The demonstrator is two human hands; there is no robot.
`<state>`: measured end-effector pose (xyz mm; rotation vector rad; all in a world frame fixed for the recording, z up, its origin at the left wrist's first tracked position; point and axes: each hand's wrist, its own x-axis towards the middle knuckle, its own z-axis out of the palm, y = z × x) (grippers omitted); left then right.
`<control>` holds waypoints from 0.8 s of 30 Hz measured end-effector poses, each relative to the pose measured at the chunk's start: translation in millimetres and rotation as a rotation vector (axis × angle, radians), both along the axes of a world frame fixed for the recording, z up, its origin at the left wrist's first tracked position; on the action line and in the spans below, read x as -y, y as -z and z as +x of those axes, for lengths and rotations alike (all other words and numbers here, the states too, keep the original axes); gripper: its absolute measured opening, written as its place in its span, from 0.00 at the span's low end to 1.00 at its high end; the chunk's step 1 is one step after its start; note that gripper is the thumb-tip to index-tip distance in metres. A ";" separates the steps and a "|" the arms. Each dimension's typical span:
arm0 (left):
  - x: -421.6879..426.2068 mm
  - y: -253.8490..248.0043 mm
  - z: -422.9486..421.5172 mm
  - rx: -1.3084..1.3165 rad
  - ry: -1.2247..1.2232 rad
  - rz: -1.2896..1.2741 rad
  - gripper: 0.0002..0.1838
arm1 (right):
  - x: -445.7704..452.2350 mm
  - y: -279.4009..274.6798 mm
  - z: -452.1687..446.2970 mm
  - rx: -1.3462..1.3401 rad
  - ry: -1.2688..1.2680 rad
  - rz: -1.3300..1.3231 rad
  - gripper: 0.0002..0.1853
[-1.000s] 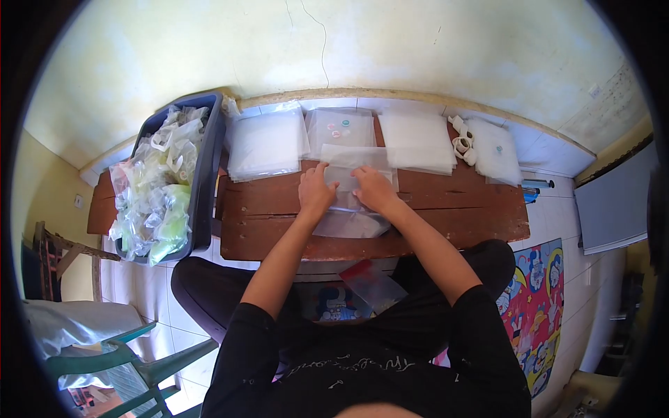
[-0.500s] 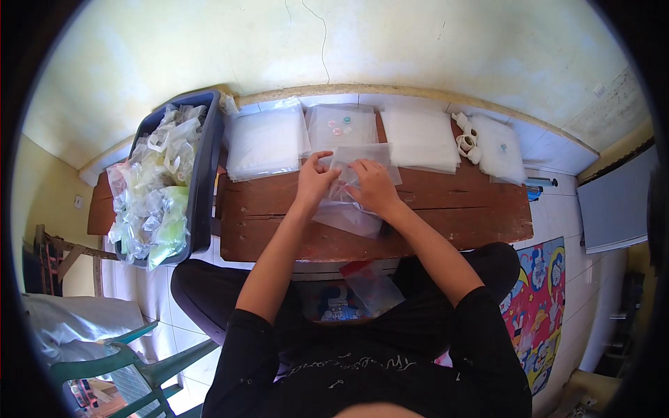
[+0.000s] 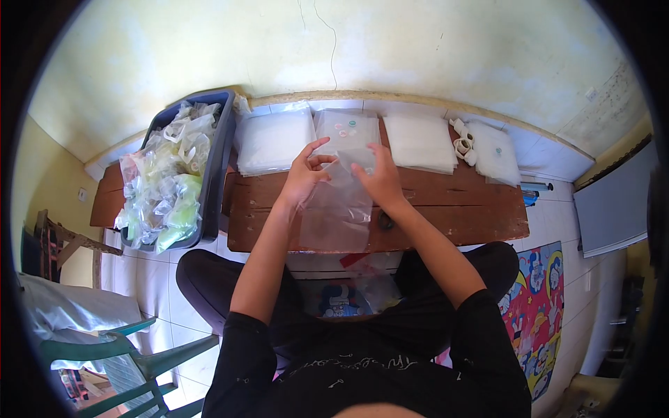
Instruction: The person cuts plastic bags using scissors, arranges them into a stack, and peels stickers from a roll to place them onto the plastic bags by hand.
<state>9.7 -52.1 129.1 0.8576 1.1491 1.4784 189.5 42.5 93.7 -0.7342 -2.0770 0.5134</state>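
Observation:
A clear plastic bag (image 3: 338, 216) stretches between my hands, and its lower end reaches the front edge of the wooden table. My left hand (image 3: 304, 175) grips the bag's upper left edge with thumb and curled fingers, the index finger raised. At the upper right edge is my right hand (image 3: 380, 180), its thumb against the plastic and its index finger pointing up; part of its hold is hidden. Just beyond my hands lies a stack of clear bags (image 3: 327, 125) with small round stickers (image 3: 340, 127) on it.
Stacks of plastic sheets or bags (image 3: 275, 143) line the back of the brown table (image 3: 446, 216), with another stack (image 3: 418, 143) to the right. White rolls (image 3: 463, 145) sit beside a further stack (image 3: 493, 153). A dark bin (image 3: 221, 146) full of plastic bags stands left, near a green chair (image 3: 153, 362).
My hands have drawn apart from their close position. The bag now hangs straighter down toward the table's front edge, where it was bunched under my hands before. My view has shifted slightly.

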 end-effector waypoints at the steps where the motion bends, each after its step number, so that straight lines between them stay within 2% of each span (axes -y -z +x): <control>1: 2.8 -0.8 -2.9 0.056 0.050 0.033 0.43 | -7.9 6.7 1.3 -0.054 0.104 -0.095 0.28; 2: 6.3 -4.4 -4.0 0.054 0.046 0.036 0.43 | -15.9 14.8 4.0 -0.109 0.206 -0.192 0.31; 3: 10.9 -10.0 -4.6 0.190 0.080 0.112 0.43 | -23.2 22.9 9.0 -0.111 0.202 -0.189 0.31; 4: 14.9 -15.5 -5.4 0.325 0.115 0.188 0.43 | -31.4 30.6 15.4 -0.113 0.213 -0.476 0.35; 5: 18.8 -18.9 -6.5 0.323 0.113 0.191 0.43 | -31.7 26.0 18.6 -0.112 0.222 -0.765 0.40; 6: 22.4 -21.8 -7.9 0.400 0.148 0.261 0.43 | -30.4 22.5 21.4 -0.113 0.219 -0.763 0.40; 8: 26.2 -25.9 -11.0 0.473 0.183 0.334 0.44 | -25.7 12.1 29.5 -0.440 -0.061 -1.236 0.40; 9: 27.3 -27.4 -12.7 0.523 0.244 0.433 0.43 | -25.9 7.7 33.1 -0.441 -0.063 -1.234 0.40; 11: 26.9 -25.2 -20.9 0.581 0.362 0.596 0.41 | -26.5 -1.1 38.3 -0.714 -0.478 -1.406 0.34; 12: 25.9 -26.6 -27.1 0.578 0.362 0.595 0.41 | -22.3 -11.1 37.5 -0.715 -0.480 -1.406 0.34; 14: 25.3 -30.5 -37.5 0.581 0.582 0.710 0.40 | -15.0 -26.3 37.2 -0.843 -0.513 -1.316 0.30; 16: 36.6 -32.2 -44.3 0.582 0.533 0.646 0.39 | -17.6 -25.4 42.2 -0.814 -0.552 -1.321 0.28; 18: 42.6 -25.2 -53.3 0.506 0.502 0.437 0.38 | -20.5 -16.4 45.9 -0.780 -0.595 -1.329 0.26; 20: 45.9 -10.9 -59.2 0.475 0.466 0.350 0.36 | -22.2 6.3 45.9 -0.685 -0.549 -1.336 0.21; 21: 44.4 3.3 -65.9 0.215 0.393 0.135 0.35 | -21.0 17.5 43.9 -0.685 -0.551 -1.335 0.21; 22: 41.2 17.0 -71.6 -0.044 0.316 -0.076 0.34 | -20.4 28.3 41.8 -0.638 -0.358 -1.346 0.17; 23: 42.8 29.3 -71.4 -0.125 0.300 -0.170 0.33 | -19.3 33.4 41.6 -0.590 -0.163 -1.348 0.14; 24: 43.3 36.7 -69.3 -0.128 0.306 -0.167 0.33 | -17.4 33.9 43.1 -0.595 -0.160 -1.343 0.14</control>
